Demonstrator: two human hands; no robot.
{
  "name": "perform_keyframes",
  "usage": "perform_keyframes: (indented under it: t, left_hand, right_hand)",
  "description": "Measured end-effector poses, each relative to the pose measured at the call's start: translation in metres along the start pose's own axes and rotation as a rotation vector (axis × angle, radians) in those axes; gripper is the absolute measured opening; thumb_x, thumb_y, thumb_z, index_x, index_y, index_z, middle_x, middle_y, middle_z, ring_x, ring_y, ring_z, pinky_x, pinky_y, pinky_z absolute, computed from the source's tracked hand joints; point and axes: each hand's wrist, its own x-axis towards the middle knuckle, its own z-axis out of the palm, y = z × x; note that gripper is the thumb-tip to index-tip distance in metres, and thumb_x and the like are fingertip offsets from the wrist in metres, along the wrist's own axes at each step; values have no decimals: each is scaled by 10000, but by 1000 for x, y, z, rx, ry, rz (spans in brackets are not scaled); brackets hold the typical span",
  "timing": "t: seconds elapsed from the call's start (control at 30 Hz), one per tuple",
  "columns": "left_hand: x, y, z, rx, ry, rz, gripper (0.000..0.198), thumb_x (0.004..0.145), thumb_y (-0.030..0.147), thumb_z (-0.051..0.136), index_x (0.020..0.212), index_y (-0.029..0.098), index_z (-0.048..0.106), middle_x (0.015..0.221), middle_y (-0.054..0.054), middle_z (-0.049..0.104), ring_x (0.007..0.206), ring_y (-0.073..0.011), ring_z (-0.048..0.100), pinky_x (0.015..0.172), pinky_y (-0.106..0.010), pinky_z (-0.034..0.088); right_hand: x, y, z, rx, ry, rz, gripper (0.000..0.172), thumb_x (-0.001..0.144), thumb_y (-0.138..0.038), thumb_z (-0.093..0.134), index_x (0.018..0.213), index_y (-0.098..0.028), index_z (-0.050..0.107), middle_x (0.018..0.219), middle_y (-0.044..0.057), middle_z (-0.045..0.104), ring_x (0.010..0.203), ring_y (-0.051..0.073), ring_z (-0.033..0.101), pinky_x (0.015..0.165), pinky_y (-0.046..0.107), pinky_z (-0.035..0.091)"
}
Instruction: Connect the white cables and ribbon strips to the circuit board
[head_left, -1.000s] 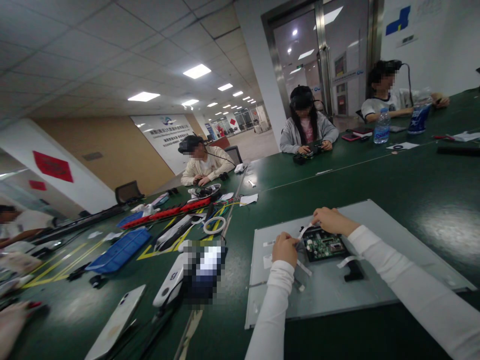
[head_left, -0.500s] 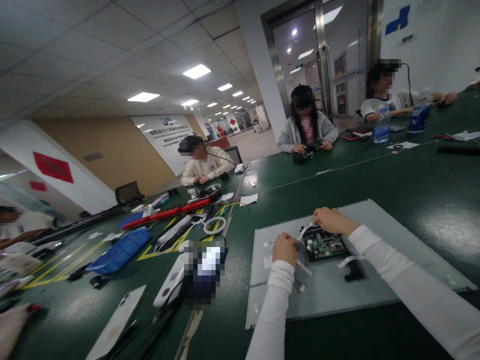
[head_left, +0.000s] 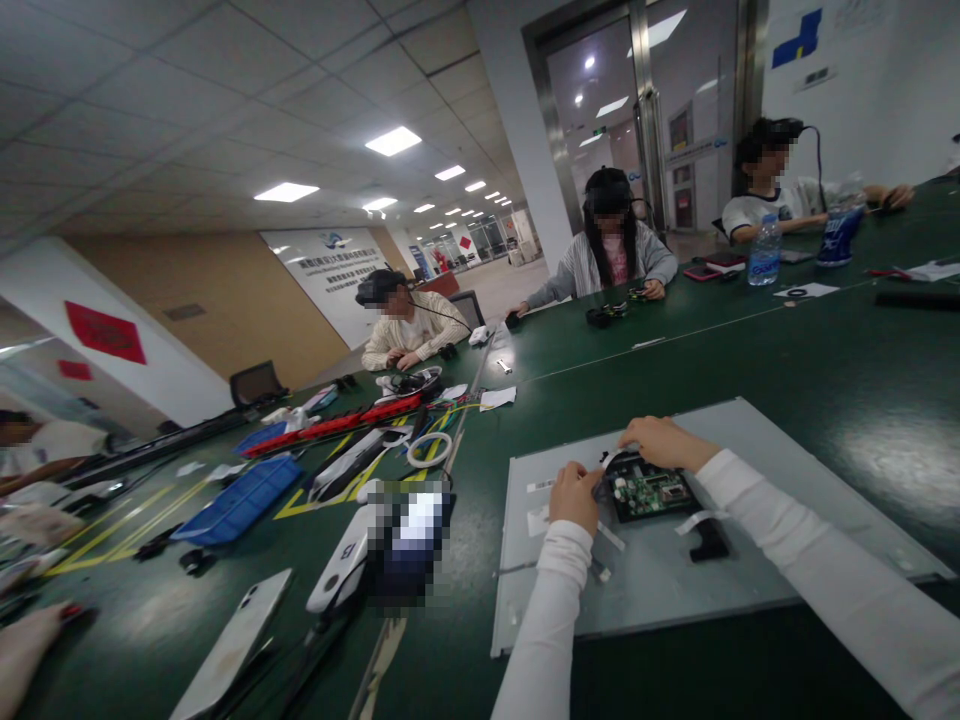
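A grey metal panel (head_left: 757, 560) lies flat on the green table (head_left: 750, 350) in front of me. A green circuit board (head_left: 651, 490) sits on the panel in a black frame. My left hand (head_left: 574, 495) is closed at the board's left edge, pinching a white ribbon strip (head_left: 609, 460). My right hand (head_left: 658, 441) rests at the board's far edge with fingers curled, touching the same strip. Another white strip (head_left: 691, 519) and a black bracket (head_left: 709, 541) lie to the right of the board.
Left of the panel lie a white phone (head_left: 232, 640), a white handheld device (head_left: 337, 570), a tape ring (head_left: 429, 450), a blue tray (head_left: 240, 502) and a red bar (head_left: 337, 424). Three people sit across the table. Water bottles (head_left: 763, 252) stand at the far right.
My left hand has moved slightly up and right, closer to my right hand at the board's corner. The person across in grey has stretched an arm out to the left.
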Motion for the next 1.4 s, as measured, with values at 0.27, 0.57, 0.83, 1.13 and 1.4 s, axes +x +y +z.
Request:
perform_keyframes:
  t: [0.27,0.57,0.83,1.13,1.4]
  left_hand:
    - [-1,2,-2,22,-33,-29,480,760,35,365,1096,332,536,994,-25,466,925,-155,396,828,-232,304]
    - [-2,6,-4,31,-36,-32,507,752,22,359,1118,337,514,1015,-26,455,932,-159,392,844,-233,292]
    - [-2,4,-3,42,-31,-14,483,762,36,365,1108,332,525,992,-25,460,904,-156,399,819,-236,308]
    - [0,-2,4,94,8,20,490,741,15,376,1059,338,561,973,-20,471,890,-150,417,793,-226,319]
    - [1,-1,1,86,-23,-23,389,803,103,371,1045,327,578,992,-16,482,922,-148,424,817,-224,325]
  right_hand:
    - [2,2,5,-25,-18,-23,485,701,-76,415,1045,-376,578,1076,48,526,955,217,497,749,316,379]
    - [3,2,6,-43,-18,-28,484,714,-83,426,1069,-383,561,1078,59,519,944,213,500,753,307,382]
    - [3,1,6,-41,-11,-37,460,710,-87,421,1044,-356,586,1063,62,531,953,218,495,762,306,375]
    - [3,2,3,-20,-27,-23,408,722,-116,435,1024,-333,605,1082,56,538,969,209,500,767,283,370]
    - [1,3,2,-9,-18,-9,426,713,-100,423,1014,-339,607,1136,37,520,1012,223,487,780,306,373]
